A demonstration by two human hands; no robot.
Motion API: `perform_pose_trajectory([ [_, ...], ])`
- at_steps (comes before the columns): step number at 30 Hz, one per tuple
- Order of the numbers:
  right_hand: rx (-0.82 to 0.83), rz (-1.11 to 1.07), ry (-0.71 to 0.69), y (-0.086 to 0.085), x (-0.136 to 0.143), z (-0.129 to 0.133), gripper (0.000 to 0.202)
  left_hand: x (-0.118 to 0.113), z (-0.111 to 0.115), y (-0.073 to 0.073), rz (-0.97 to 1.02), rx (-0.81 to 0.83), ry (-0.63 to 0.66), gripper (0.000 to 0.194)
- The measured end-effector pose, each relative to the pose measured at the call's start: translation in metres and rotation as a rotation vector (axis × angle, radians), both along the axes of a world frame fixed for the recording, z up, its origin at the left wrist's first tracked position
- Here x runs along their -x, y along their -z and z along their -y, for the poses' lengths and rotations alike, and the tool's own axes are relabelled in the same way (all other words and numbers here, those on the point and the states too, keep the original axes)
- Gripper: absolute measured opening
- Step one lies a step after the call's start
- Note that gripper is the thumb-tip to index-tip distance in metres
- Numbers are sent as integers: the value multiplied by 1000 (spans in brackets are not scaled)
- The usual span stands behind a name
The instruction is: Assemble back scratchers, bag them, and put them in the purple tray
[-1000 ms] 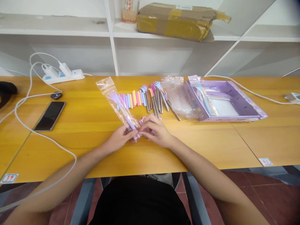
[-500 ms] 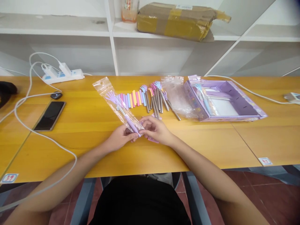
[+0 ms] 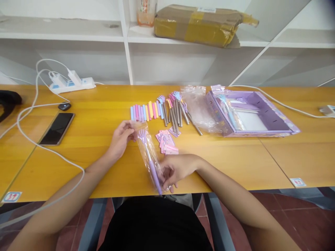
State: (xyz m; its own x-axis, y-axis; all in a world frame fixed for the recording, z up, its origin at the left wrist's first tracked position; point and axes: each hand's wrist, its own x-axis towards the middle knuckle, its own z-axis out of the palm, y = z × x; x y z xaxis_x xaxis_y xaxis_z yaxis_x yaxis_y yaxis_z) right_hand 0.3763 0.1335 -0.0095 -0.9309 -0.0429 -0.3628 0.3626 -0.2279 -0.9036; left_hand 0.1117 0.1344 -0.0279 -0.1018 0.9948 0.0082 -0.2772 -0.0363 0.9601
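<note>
A purple hand-shaped back scratcher (image 3: pixel 154 172) with a metal shaft lies inside a clear plastic bag (image 3: pixel 147 144). My left hand (image 3: pixel 122 137) pinches the bag's top end, beside the scratcher's claw. At the lower end, my right hand (image 3: pixel 174 170) has its fingers closed on the bag's edge by the purple handle. Small pink and purple cards (image 3: pixel 167 141) lie in a loose pile just beyond my right hand. Farther back is a row of pastel handle sleeves (image 3: pixel 143 112), and beside it a heap of metal scratcher rods (image 3: pixel 176 111) with coloured claw heads.
A purple open box (image 3: pixel 277 122) at the right holds packed scratchers, with clear bags (image 3: pixel 200 108) beside it. On the left are a phone (image 3: pixel 58 129), a power strip (image 3: pixel 74 84) and a white cable (image 3: pixel 60 155) that crosses my left arm. A taped carton (image 3: pixel 196 26) sits on the shelf.
My left hand has moved from the handle end up to the bag's top. My right hand has drawn the lower end towards me, so the bag hangs nearer the table edge, uncovering the cards.
</note>
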Motion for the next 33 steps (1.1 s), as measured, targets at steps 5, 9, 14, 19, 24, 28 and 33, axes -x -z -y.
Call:
perform_pose_trajectory([
  [5,12,106,-68,3,2,0,58,-2,0,11,-170,48,54,16],
  [9,-39,101,0,-6,-13,-13,55,-3,0,15,-239,77,24,21],
  [14,-635,-43,529,-15,-36,-35,37,-2,0,13,-352,57,48,33],
  [19,-1045,139,461,-12,-43,-47,42,-4,3,6,-511,-9,63,45],
  [24,-1024,228,452,-3,-41,-48,38,-7,7,2,-565,36,145,55],
  [28,-905,143,490,-1,-43,-50,26,-12,15,4,-654,21,249,58],
  [33,-718,-16,536,-14,-49,-49,36,-23,30,6,-666,100,344,62],
])
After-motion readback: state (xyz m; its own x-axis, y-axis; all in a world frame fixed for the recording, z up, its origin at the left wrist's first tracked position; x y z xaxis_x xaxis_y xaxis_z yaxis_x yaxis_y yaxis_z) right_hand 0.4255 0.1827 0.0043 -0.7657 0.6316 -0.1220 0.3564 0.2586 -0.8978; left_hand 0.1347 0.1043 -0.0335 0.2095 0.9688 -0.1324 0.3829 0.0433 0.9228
